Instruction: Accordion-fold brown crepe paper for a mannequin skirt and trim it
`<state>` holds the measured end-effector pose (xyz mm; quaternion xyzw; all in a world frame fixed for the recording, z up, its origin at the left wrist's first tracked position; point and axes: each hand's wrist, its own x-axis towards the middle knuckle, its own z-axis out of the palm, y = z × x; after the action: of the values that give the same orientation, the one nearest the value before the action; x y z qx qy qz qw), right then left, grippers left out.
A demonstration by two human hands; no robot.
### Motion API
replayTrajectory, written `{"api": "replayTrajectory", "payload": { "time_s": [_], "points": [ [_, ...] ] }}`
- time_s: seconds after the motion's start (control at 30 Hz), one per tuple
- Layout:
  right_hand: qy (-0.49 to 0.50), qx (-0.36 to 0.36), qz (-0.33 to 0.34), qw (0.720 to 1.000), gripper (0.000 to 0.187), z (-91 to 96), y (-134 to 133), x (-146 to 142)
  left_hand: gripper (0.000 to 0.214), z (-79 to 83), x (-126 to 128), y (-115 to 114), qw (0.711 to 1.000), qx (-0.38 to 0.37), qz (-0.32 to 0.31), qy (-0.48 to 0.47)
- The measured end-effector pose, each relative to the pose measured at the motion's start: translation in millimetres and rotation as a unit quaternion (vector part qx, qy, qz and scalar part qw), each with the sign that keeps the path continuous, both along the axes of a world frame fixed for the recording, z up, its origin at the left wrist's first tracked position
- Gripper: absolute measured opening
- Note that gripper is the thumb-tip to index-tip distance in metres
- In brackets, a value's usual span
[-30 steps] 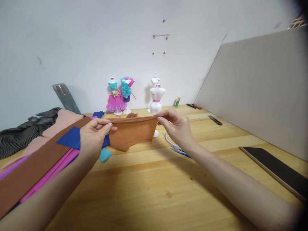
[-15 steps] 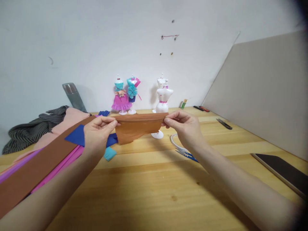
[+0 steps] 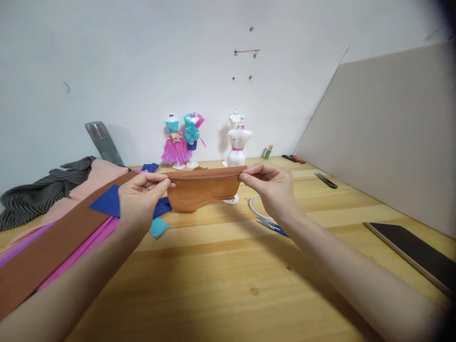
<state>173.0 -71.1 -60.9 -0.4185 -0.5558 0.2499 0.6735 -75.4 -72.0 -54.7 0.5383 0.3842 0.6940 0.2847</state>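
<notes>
Pinching the folded upper edge of a brown sheet [image 3: 203, 191] with left hand [image 3: 138, 195] and right hand [image 3: 273, 187], thumb against fingers at each end; holding it at frame centre, above the worktop [image 3: 221, 280], before a white dress form [image 3: 240, 138].

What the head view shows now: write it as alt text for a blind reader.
A left hand and right hand hold a brown sheet by its upper corners over a wooden table. Behind stand four small mannequins, two colourfully dressed.
</notes>
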Motion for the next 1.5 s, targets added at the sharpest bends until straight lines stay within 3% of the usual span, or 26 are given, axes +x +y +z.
{"api": "replayTrajectory", "payload": {
  "time_s": [0.8, 0.97, 1.13, 1.37, 1.5],
  "points": [
    [0.034, 0.002, -0.002, 0.999, 0.012, -0.3, 0.3, -1.6, 0.009, -3.9, -0.6, 1.6, 0.999, 0.023, 0.013, 0.018],
    [-0.008, 0.020, -0.001, 1.000, 0.012, -2.0, 0.5, -0.5, 0.017, -7.8, -3.8, 4.5, 0.998, 0.025, 0.035, 0.040],
    [-0.019, 0.067, 0.007, 0.998, 0.013, -7.1, 4.7, 1.4, 0.013, -7.5, -5.9, 4.6, 0.994, 0.045, 0.062, 0.080],
    [-0.064, 0.078, 0.021, 0.995, 0.009, -11.7, 6.4, 2.7, 0.008, -10.7, -10.7, 7.9, 0.982, 0.085, 0.093, 0.144],
    [-0.088, 0.085, 0.007, 0.992, 0.009, -13.7, 8.1, 4.0, 0.008, -13.2, -12.1, 9.4, 0.979, 0.091, 0.081, 0.165]
  ]
}}
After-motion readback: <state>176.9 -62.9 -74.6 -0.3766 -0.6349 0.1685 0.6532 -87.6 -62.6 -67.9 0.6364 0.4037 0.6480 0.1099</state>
